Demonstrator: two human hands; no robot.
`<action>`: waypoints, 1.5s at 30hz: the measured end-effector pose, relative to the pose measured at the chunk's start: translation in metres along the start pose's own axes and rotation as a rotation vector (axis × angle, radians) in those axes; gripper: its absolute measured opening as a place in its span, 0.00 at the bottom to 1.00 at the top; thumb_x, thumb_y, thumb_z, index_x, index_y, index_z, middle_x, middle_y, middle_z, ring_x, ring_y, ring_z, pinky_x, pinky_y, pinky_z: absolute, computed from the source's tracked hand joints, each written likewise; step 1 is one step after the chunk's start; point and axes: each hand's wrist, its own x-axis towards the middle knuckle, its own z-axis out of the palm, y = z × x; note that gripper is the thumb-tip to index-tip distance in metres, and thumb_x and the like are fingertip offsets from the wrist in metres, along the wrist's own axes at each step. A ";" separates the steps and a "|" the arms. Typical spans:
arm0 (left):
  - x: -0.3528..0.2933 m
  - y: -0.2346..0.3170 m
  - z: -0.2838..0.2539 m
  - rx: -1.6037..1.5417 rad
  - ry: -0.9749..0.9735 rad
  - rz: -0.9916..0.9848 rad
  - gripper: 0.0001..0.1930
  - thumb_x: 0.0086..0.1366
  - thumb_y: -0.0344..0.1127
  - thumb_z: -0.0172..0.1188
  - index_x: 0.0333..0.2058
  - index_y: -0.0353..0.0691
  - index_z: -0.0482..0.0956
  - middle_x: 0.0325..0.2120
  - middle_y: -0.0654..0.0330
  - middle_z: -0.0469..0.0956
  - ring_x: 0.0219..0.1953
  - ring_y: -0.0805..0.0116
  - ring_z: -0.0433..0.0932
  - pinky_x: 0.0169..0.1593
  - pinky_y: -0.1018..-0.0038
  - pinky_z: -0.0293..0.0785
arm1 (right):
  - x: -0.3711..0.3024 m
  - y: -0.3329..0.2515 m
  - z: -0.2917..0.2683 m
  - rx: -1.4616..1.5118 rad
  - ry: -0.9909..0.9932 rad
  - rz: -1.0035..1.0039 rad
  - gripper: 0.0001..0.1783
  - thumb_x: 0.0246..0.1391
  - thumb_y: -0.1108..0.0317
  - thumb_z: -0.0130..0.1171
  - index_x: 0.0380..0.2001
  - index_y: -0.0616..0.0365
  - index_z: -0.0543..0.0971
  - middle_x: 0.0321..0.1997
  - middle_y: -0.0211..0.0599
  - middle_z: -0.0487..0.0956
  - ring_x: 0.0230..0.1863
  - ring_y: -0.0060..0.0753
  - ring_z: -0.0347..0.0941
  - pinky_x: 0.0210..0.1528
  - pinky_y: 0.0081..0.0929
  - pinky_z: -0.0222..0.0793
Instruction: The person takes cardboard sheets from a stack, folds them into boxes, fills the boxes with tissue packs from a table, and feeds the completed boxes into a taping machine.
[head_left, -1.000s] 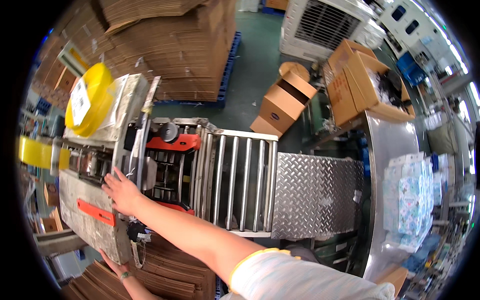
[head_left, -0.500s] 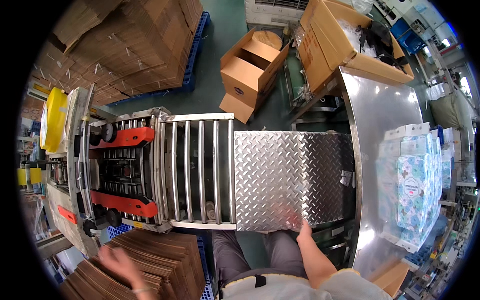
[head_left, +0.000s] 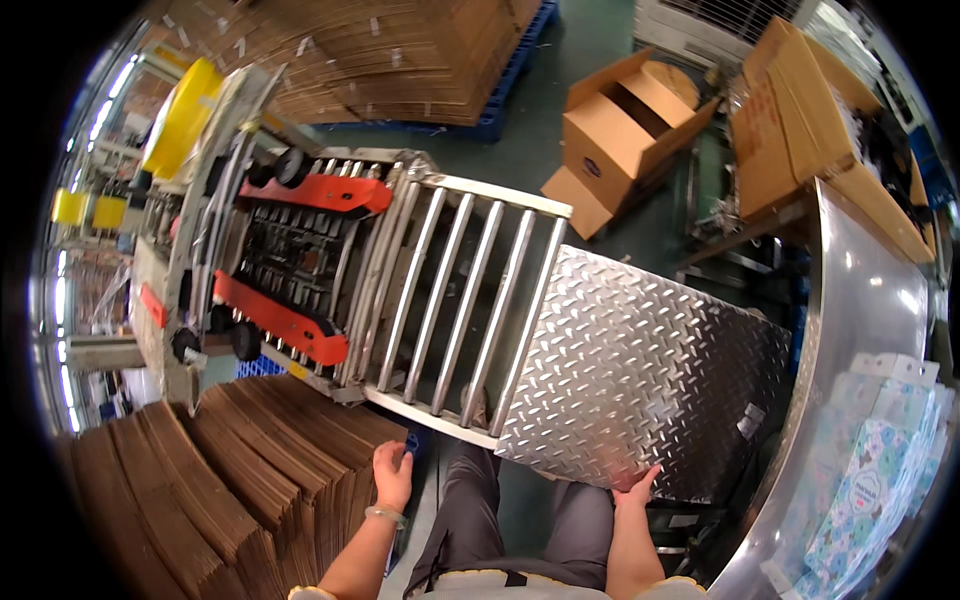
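Left hand [head_left: 392, 478]: yours; fingers apart, nothing held, near the cardboard stack [head_left: 262, 452].
Right hand [head_left: 634, 488]: yours; touching the near edge of the tread plate [head_left: 625, 365]; cannot tell if clamped.
Tread plate: before you, between roller conveyor [head_left: 469, 305] and steel table [head_left: 868, 265].
Cardboard stack: flat brown sheets, your left.

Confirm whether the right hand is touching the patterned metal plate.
Touching: the head view shows the right hand against the near edge of the patterned metal plate.
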 end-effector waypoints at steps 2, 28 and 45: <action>0.008 0.013 -0.022 -0.179 0.019 -0.138 0.10 0.63 0.28 0.64 0.42 0.34 0.80 0.48 0.48 0.76 0.55 0.49 0.74 0.61 0.61 0.69 | 0.018 -0.006 -0.006 -0.097 -0.046 -0.018 0.52 0.48 0.23 0.61 0.66 0.48 0.68 0.67 0.36 0.71 0.63 0.50 0.70 0.59 0.65 0.69; 0.300 -0.210 -0.471 -0.505 1.142 -0.633 0.48 0.59 0.69 0.64 0.58 0.25 0.70 0.54 0.36 0.75 0.57 0.45 0.75 0.62 0.56 0.69 | -0.788 0.477 0.376 -0.847 -1.898 -2.422 0.36 0.61 0.50 0.59 0.64 0.65 0.68 0.73 0.58 0.59 0.75 0.59 0.52 0.76 0.61 0.42; 0.395 -0.130 -0.787 0.093 1.870 0.033 0.35 0.52 0.45 0.72 0.53 0.42 0.62 0.46 0.46 0.74 0.47 0.39 0.77 0.46 0.50 0.76 | -0.777 0.486 0.373 -0.729 -1.917 -2.646 0.30 0.56 0.58 0.61 0.60 0.60 0.73 0.61 0.51 0.69 0.62 0.56 0.64 0.65 0.51 0.56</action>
